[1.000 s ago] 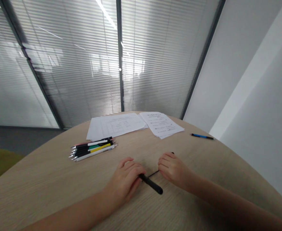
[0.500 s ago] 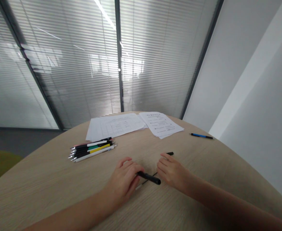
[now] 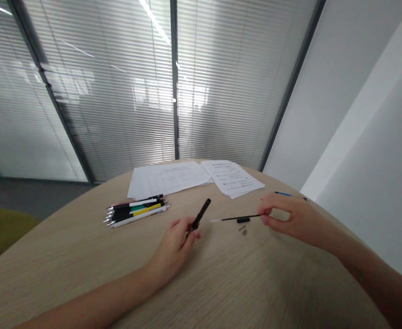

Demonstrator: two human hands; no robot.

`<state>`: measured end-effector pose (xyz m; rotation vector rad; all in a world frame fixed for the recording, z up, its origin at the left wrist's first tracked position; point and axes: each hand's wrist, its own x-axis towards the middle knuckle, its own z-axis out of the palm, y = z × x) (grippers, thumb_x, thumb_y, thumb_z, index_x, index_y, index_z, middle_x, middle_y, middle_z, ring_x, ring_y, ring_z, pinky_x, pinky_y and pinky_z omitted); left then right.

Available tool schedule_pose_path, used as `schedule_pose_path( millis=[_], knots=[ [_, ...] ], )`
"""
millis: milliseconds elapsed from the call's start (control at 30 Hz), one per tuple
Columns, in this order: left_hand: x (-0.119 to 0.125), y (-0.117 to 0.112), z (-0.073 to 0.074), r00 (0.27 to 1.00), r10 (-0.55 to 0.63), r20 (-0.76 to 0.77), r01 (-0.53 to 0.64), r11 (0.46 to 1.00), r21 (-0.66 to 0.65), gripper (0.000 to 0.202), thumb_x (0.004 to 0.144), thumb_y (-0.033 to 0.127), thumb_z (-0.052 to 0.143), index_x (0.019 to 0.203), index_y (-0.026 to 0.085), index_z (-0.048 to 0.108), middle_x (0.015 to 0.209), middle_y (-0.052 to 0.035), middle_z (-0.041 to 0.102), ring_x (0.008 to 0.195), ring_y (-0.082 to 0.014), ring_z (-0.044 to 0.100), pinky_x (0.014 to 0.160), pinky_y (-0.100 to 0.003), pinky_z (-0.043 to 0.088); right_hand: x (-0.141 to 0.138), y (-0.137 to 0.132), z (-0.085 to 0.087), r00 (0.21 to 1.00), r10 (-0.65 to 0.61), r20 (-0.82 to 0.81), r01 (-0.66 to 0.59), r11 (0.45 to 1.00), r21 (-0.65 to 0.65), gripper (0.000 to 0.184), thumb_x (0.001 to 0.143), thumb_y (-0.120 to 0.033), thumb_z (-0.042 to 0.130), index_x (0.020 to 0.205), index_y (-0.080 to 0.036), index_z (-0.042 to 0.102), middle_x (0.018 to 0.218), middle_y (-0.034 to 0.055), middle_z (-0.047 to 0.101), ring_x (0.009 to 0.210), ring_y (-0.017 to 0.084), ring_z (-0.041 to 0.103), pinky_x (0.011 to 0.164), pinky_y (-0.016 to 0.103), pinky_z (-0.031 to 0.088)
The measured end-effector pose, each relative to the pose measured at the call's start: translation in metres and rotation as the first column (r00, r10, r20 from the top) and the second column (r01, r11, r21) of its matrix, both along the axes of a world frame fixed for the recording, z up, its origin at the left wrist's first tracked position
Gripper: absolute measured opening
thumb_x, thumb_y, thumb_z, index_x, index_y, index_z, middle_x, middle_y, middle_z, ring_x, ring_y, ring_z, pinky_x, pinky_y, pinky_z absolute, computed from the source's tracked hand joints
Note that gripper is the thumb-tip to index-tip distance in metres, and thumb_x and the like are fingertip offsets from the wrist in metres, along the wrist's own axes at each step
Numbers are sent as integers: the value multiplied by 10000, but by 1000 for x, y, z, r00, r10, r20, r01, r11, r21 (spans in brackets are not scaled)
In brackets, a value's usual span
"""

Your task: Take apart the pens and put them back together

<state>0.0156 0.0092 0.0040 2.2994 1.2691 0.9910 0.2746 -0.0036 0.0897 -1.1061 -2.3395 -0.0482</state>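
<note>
My left hand (image 3: 170, 249) is closed around a black pen barrel (image 3: 202, 213), which tilts up and to the right out of the fingers. Between thumb and fingertips, my right hand (image 3: 297, 218) pinches a thin pen refill (image 3: 235, 218) by its right end. The refill is mostly dark with a clear left end, and it points left toward the barrel, apart from it. Just below the refill lies a short black pen cap (image 3: 243, 220) on the table. Small greyish bits (image 3: 244, 231) show beside the cap; what they are I cannot make out.
A bundle of several pens (image 3: 135, 211) lies on the round wooden table (image 3: 201, 292) at left. Printed sheets (image 3: 233, 178) and another paper stack (image 3: 163, 179) rest at the far edge. Behind my right hand is a blue pen (image 3: 283, 193), partly hidden.
My right hand has moved right and away from my left, drawing the refill with it and uncovering the cap. The barrel in my left hand has swung from pointing down-right to up-right.
</note>
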Motion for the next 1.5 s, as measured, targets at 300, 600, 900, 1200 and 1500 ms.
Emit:
schedule_pose_path(
  millis=[300, 600, 900, 1200, 1500],
  knots=[
    [2, -1, 3, 997, -31, -67, 35, 998, 53, 116, 795, 175, 386, 795, 174, 502, 726, -25, 595, 756, -180, 526, 709, -354, 423, 13, -4, 12, 989, -106, -100, 110, 993, 38, 91, 733, -230, 495, 725, -220, 585, 728, 9, 645, 661, 140, 586, 639, 265, 458],
    [2, -3, 3, 995, -45, -91, 53, 995, 85, 107, 783, 157, 389, 794, 182, 492, 698, -6, 609, 716, -169, 554, 738, -356, 414, 14, -3, 10, 985, -135, -110, 141, 989, 50, 108, 739, -248, 488, 729, -217, 591, 728, 17, 647, 660, 147, 589, 639, 267, 460],
    [2, -3, 3, 996, -39, -86, 47, 994, 95, 111, 780, 164, 402, 833, 182, 498, 681, -3, 611, 709, -169, 556, 729, -351, 420, 18, -2, 10, 990, -127, -68, 131, 989, 71, 106, 749, -238, 488, 743, -221, 593, 734, 11, 636, 681, 145, 589, 642, 264, 461],
    [1, -2, 0, 991, -41, -126, 57, 991, 120, 115, 779, 157, 411, 850, 178, 499, 704, -15, 619, 716, -171, 561, 726, -350, 426, 22, -1, 10, 997, -70, 25, 65, 982, 178, 113, 766, -230, 474, 771, -240, 586, 738, 8, 632, 778, 175, 589, 674, 282, 471],
    [1, -6, -3, 953, -111, -282, 195, 936, 292, 196, 777, 118, 380, 924, 189, 490, 789, -29, 652, 716, -174, 583, 806, -406, 365, 26, -5, 18, 999, -10, 40, 7, 998, 70, 58, 738, -205, 499, 747, -235, 548, 772, 9, 618, 782, 169, 570, 698, 299, 451]
  ],
)
